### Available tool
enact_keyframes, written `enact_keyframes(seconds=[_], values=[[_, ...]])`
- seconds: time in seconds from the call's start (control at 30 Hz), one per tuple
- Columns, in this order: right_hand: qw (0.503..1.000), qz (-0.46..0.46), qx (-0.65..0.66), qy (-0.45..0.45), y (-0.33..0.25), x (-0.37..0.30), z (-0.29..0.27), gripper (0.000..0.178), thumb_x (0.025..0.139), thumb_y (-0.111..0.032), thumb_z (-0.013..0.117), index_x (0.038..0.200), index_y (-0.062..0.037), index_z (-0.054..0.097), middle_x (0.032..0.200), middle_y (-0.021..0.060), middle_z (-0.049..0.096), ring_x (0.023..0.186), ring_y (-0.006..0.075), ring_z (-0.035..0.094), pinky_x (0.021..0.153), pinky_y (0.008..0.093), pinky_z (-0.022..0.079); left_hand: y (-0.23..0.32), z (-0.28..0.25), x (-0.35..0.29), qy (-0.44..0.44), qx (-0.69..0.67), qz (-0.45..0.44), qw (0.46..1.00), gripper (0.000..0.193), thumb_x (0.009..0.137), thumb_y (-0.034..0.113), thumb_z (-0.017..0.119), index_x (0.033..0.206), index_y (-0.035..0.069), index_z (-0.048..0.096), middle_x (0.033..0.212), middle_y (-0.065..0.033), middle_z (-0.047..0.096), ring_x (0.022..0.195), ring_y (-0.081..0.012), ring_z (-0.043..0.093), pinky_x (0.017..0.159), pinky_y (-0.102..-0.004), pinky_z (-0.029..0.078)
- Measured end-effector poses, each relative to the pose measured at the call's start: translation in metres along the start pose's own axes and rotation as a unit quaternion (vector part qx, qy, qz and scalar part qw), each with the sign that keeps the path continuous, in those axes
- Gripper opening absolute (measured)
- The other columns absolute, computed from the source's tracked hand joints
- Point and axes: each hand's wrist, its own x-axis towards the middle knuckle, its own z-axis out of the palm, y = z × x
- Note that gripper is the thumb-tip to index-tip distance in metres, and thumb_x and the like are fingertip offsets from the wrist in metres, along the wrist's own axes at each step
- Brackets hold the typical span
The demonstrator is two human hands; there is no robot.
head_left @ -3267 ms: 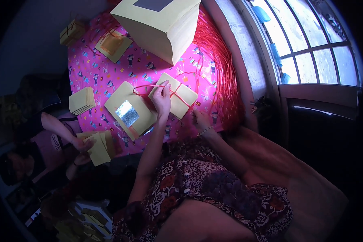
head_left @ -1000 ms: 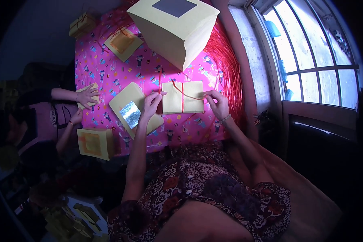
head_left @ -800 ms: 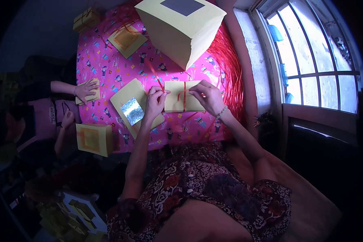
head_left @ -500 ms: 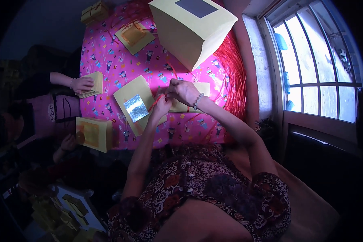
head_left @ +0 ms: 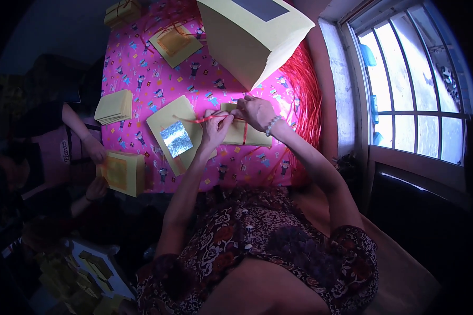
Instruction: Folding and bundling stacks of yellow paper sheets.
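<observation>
The left hand [head_left: 217, 128], fingers curled, pinches a red cord [head_left: 197, 121]; the right hand [head_left: 258, 113] bends over one cord-wrapped yellow bundle [head_left: 258, 138], its grip partly hidden, so I cannot tell. Bare pink tabletop [head_left: 242, 173] separates bundle from near edge; red strands [head_left: 307, 100] line the right edge. Leftmost sit two yellow stacks [head_left: 113, 108], then one silver-patched packet [head_left: 178, 138], one tall block [head_left: 247, 42].

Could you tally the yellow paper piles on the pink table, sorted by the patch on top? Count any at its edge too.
Dark-patched: 1, the tall pile
Shiny-patched: 1, the middle pile
Orange-patched: 2, the far pile and the near-left pile
No patch in view: 3, the fanned pile, the tied pile at far left, and the pile beneath the right hand
Total: 7
</observation>
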Motion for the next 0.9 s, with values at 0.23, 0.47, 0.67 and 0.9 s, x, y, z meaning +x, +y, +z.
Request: enact_keyframes(seconds=[0.23, 0.47, 0.67, 0.9], values=[[0.999, -0.003, 0.026, 0.031, -0.02, -0.049, 0.011, 0.02, 0.088, -0.029, 0.056, 0.087, -0.0097, 0.059, 0.078, 0.0097, 0.058, 0.068, 0.0276, 0.062, 0.059, 0.0387, 0.05, -0.027, 0.005, 0.008, -0.092, -0.413, -0.111, 0.899, 0.021, 0.091, 0.016, 0.057, 0.103, 0.001, 0.067, 0.092, -0.0041, 0.068, 0.087, -0.0095, 0.061, 0.084, -0.0236, 0.045], [0.996, 0.062, 0.063, 0.026, -0.021, -0.041, 0.008, 0.022, 0.088, -0.03, 0.055, 0.088, -0.0088, 0.062, 0.082, 0.0118, 0.06, 0.075, 0.0295, 0.062, 0.064, 0.0399, 0.05, -0.013, -0.004, 0.001, -0.103, -0.384, -0.156, 0.904, 0.017, 0.087, 0.009, 0.062, 0.101, 0.0, 0.066, 0.092, -0.0046, 0.068, 0.091, -0.0096, 0.061, 0.082, -0.0257, 0.049], [0.959, -0.001, 0.282, -0.015, 0.028, -0.003, 0.027, 0.015, 0.082, -0.01, 0.06, 0.096, -0.0075, 0.065, 0.088, 0.0122, 0.066, 0.079, 0.0274, 0.065, 0.07, 0.0374, 0.052, 0.001, 0.018, -0.01, 0.172, -0.01, 0.092, 0.981, 0.017, 0.076, 0.003, 0.069, 0.093, 0.008, 0.068, 0.072, -0.0069, 0.06, 0.067, -0.0164, 0.061, 0.057, -0.0279, 0.047], [0.929, -0.105, 0.347, -0.067, 0.035, 0.01, 0.033, 0.012, 0.086, -0.009, 0.057, 0.096, -0.0047, 0.061, 0.082, 0.0098, 0.064, 0.076, 0.0247, 0.063, 0.072, 0.0346, 0.05, -0.001, 0.029, -0.011, 0.256, -0.081, 0.08, 0.96, 0.02, 0.075, -0.002, 0.07, 0.094, 0.004, 0.068, 0.087, -0.0077, 0.064, 0.078, -0.0182, 0.063, 0.07, -0.0288, 0.051]])
